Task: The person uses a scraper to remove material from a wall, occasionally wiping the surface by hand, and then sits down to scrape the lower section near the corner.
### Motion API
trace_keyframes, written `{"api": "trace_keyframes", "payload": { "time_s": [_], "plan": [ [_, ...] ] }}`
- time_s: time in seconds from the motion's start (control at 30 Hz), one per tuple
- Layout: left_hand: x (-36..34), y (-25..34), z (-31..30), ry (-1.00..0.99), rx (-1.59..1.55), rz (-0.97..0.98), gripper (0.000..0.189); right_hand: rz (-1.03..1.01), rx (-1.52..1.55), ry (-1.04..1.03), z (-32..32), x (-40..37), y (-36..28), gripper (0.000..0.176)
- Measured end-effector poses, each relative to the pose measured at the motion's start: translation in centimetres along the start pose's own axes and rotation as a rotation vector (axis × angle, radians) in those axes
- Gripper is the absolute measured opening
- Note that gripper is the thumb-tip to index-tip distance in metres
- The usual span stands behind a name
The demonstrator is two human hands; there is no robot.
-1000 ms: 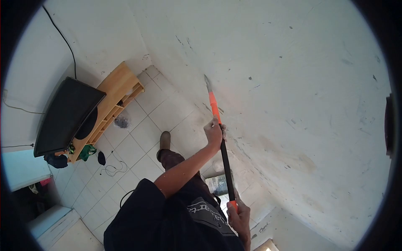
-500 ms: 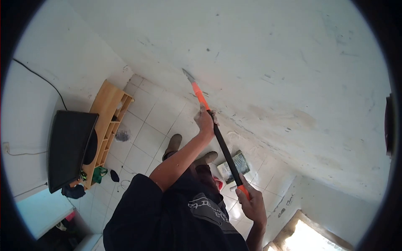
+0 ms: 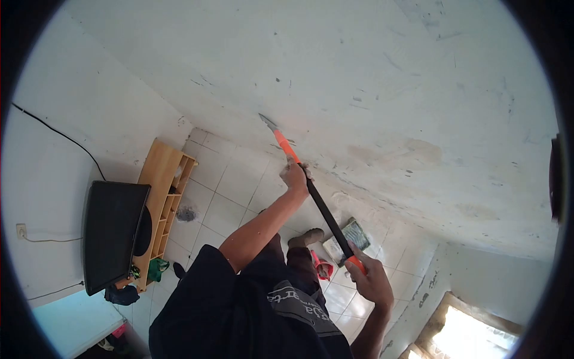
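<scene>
Left hand (image 3: 296,176) is wrapped tight around the long-handled scraper (image 3: 326,212), right where the orange part of the shaft turns black, with the arm stretched out. Right hand (image 3: 372,280) is closed around the orange butt end, low and close to the body. So the scraper runs diagonally between both hands, and its metal blade (image 3: 267,122) sticks out past the left hand with the tip on the scuffed white wall (image 3: 388,90). Below that there's a white tiled floor (image 3: 233,173), with a shoe (image 3: 305,238), a small red container (image 3: 323,270) and a flat dark tray (image 3: 354,235) near the wall's base. Further left, a wooden shelf unit (image 3: 166,185) has a dark TV (image 3: 113,233) leaning by it.
</scene>
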State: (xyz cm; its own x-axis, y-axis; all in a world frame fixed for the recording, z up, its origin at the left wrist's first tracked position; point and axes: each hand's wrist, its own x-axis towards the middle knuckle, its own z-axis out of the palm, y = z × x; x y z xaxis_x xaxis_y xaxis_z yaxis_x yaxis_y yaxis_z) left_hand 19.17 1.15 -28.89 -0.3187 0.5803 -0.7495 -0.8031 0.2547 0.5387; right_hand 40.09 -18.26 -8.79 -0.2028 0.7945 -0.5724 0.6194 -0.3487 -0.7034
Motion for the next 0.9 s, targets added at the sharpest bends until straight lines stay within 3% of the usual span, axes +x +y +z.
{"api": "trace_keyframes", "payload": {
  "time_s": [0.17, 0.23, 0.37, 0.4, 0.5, 0.57, 0.63, 0.7, 0.77, 0.8, 0.83, 0.87, 0.9],
  "plan": [
    [2.2, -1.4, -1.8, -0.045, 0.051, 0.005, 0.052, 0.038, 0.001, 0.031, 1.9, -0.4, -0.2, 0.056],
    [2.3, -0.9, -2.2, -0.081, 0.074, 0.006, 0.052, -0.149, -0.095, 0.156, 3.5, -0.8, 0.4, 0.057],
    [0.9, -1.4, -4.7, -0.199, 0.136, 0.021, 0.049, 0.008, -0.119, 0.176, 6.2, -3.2, -0.5, 0.056],
    [1.0, -1.9, -5.9, -0.252, 0.224, -0.03, 0.046, 0.154, -0.127, 0.166, 7.2, -3.7, 0.2, 0.056],
    [-0.3, -2.0, -10.3, -0.336, 0.46, -0.219, 0.034, 0.274, -0.31, 0.297, 10.9, -4.4, 1.5, 0.05],
    [-0.1, -3.6, -15.0, -0.448, 0.563, -0.328, 0.035, 0.339, -0.24, 0.329, 13.7, -3.6, 1.6, 0.044],
    [-1.0, -3.2, -18.9, -0.594, 0.792, -0.443, 0.032, 0.263, -0.181, 0.4, 17.8, -1.9, 4.5, 0.044],
    [-0.8, -4.1, -22.2, -0.656, 0.909, -0.499, 0.033, 0.133, -0.139, 0.425, 22.3, 0.5, 7.9, 0.032],
    [-1.2, -2.3, -23.4, -0.712, 1.031, -0.562, 0.035, 0.153, -0.024, 0.473, 25.5, 1.9, 7.1, 0.03],
    [-2.0, 0.3, -22.5, -0.859, 1.131, -0.578, 0.037, 0.16, -0.009, 0.489, 27.1, 2.2, 6.4, 0.03],
    [-2.0, 2.3, -21.6, -1.011, 1.229, -0.591, 0.039, 0.1, 0.021, 0.643, 28.5, 2.4, 5.8, 0.028],
    [-1.5, 3.6, -21.2, -1.14, 1.309, -0.477, 0.038, 0.043, 0.048, 0.798, 29.8, 2.4, 5.5, 0.026],
    [0.0, 4.2, -21.2, -1.157, 1.325, -0.479, 0.038, 0.051, 0.058, 0.818, 30.8, 2.4, 5.6, 0.026]
  ]
}}
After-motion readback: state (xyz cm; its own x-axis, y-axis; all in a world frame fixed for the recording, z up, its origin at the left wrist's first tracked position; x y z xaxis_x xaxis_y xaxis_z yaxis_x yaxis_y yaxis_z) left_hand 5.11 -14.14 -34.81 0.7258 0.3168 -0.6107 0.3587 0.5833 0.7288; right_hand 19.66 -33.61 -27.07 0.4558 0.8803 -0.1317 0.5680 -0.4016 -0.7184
